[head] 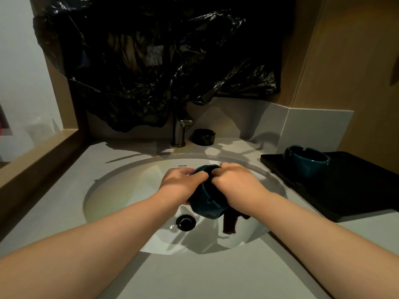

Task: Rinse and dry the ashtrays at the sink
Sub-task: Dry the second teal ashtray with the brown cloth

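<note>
Over the white oval sink (pixel 121 190) I hold a dark teal ashtray (pixel 207 201), tilted on its side. My left hand (pixel 181 182) grips its left rim. My right hand (pixel 235 184) presses a dark brown cloth (pixel 230 224) against it, and the cloth's end hangs down below the ashtray. A second teal ashtray (pixel 306 162) stands upright on a black tray (pixel 356 190) at the right. A black ashtray (pixel 204 136) sits on the counter beside the faucet (pixel 180 131).
A black drain (pixel 185 222) lies under my hands. Crumpled black plastic sheeting (pixel 151 61) covers the wall above the faucet. A grey counter (pixel 194 277) surrounds the sink, with a wooden ledge (pixel 38 162) at the left and a wooden wall at the right.
</note>
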A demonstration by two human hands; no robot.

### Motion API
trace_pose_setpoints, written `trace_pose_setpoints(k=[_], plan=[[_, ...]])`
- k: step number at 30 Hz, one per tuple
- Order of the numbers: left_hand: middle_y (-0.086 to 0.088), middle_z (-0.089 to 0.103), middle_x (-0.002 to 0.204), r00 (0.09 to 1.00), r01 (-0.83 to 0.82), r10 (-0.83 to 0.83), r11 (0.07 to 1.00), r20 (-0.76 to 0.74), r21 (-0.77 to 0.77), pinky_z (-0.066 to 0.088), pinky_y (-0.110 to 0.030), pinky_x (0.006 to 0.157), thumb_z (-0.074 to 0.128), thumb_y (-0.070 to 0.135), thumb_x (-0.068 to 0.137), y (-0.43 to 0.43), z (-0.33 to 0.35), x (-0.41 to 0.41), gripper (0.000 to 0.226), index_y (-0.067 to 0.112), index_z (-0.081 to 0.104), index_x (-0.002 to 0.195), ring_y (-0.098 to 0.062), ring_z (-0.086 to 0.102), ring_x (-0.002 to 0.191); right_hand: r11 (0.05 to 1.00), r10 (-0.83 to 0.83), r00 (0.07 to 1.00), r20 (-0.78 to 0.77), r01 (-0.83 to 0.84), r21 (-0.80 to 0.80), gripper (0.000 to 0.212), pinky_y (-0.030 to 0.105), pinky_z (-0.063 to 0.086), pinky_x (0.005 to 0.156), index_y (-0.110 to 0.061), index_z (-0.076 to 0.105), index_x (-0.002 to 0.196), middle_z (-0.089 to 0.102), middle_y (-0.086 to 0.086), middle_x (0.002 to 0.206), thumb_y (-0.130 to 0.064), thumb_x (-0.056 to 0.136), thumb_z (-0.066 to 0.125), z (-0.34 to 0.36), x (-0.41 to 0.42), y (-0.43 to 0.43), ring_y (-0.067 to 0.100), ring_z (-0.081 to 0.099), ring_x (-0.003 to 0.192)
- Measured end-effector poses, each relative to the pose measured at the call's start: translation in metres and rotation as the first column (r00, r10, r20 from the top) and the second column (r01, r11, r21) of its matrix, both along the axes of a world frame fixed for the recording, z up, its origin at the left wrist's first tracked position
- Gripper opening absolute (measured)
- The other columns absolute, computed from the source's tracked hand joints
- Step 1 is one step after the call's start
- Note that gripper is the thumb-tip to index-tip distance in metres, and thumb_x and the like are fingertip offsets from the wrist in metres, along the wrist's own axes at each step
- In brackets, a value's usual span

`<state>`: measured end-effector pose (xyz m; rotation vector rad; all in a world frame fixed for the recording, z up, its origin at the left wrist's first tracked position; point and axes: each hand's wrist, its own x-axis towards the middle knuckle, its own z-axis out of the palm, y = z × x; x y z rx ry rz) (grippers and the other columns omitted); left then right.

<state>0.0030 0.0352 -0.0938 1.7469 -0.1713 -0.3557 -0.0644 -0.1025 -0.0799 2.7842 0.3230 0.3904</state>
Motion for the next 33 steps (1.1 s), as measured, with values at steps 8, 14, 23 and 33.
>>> trace_pose_setpoints(k=[8, 14, 23, 33], plan=[[0.002, 0.06, 0.106, 0.994, 0.022, -0.031, 0.996, 0.107, 0.085, 0.057, -0.037, 0.085, 0.072, 0.035, 0.08, 0.001, -0.002, -0.002, 0.04, 0.03, 0.063, 0.118, -0.022, 0.063, 0.094, 0.789, -0.036, 0.882, -0.47, 0.314, 0.528, 0.02, 0.026, 0.049, 0.062, -0.025, 0.062, 0.071, 0.061, -0.003, 0.073, -0.007, 0.08, 0.062, 0.013, -0.014, 0.002, 0.016, 0.06, 0.073], [-0.003, 0.067, 0.106, 0.995, 0.0, -0.003, 0.999, 0.102, 0.036, 0.059, -0.036, 0.077, 0.071, 0.037, 0.082, 0.005, 0.002, 0.002, 0.043, 0.026, 0.063, 0.122, -0.022, 0.066, 0.086, 0.943, -0.096, 0.99, -0.105, 0.124, 0.31, 0.037, 0.029, 0.048, 0.08, -0.025, 0.068, 0.109, 0.064, -0.008, 0.108, -0.004, 0.082, 0.055, 0.01, -0.012, -0.001, 0.014, 0.051, 0.1], [0.007, 0.056, 0.112, 0.971, -0.013, -0.016, 0.993, 0.239, 0.117, 0.055, -0.031, 0.08, 0.073, 0.036, 0.079, 0.005, 0.006, -0.001, 0.046, 0.039, 0.059, 0.122, -0.019, 0.061, 0.094, 0.92, -0.167, 0.905, -0.391, 0.286, 0.268, 0.007, 0.029, 0.043, 0.056, -0.012, 0.055, 0.077, 0.057, 0.008, 0.075, -0.006, 0.08, 0.053, 0.012, -0.008, 0.021, 0.023, 0.054, 0.071], [0.001, 0.064, 0.109, 0.973, -0.063, 0.056, 0.998, 0.226, 0.024, 0.053, -0.03, 0.079, 0.07, 0.04, 0.08, 0.006, 0.006, 0.003, 0.032, 0.036, 0.064, 0.111, -0.019, 0.063, 0.095, -0.232, 0.182, 0.909, -0.374, 0.41, 0.882, 0.017, 0.03, 0.053, 0.075, -0.008, 0.068, 0.088, 0.07, 0.01, 0.081, 0.004, 0.087, 0.056, 0.012, -0.005, 0.016, 0.021, 0.067, 0.076]])
